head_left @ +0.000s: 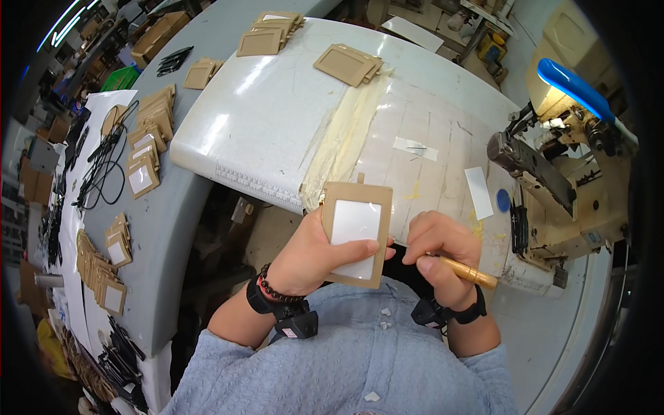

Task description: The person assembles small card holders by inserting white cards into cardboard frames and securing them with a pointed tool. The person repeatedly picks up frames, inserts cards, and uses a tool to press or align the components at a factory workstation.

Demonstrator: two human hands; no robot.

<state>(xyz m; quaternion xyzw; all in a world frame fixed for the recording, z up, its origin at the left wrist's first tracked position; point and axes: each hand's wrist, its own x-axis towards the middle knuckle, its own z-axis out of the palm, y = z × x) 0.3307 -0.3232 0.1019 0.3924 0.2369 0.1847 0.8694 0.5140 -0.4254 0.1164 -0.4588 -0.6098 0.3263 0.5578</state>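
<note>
The white work table (277, 117) is the landmark: the sewing machine (553, 194) stands at its right end, and two stacks of card holders (270, 31) and (349, 63) lie along its far edge. Off its near edge the left hand (304, 259) holds a card holder (354, 232), with the right hand (443, 259) just right of it gripping a wooden-handled tool (470, 273). Left of the table a curved bench (162, 228) carries more card holders (149, 142) and black cords (104, 166).
</note>
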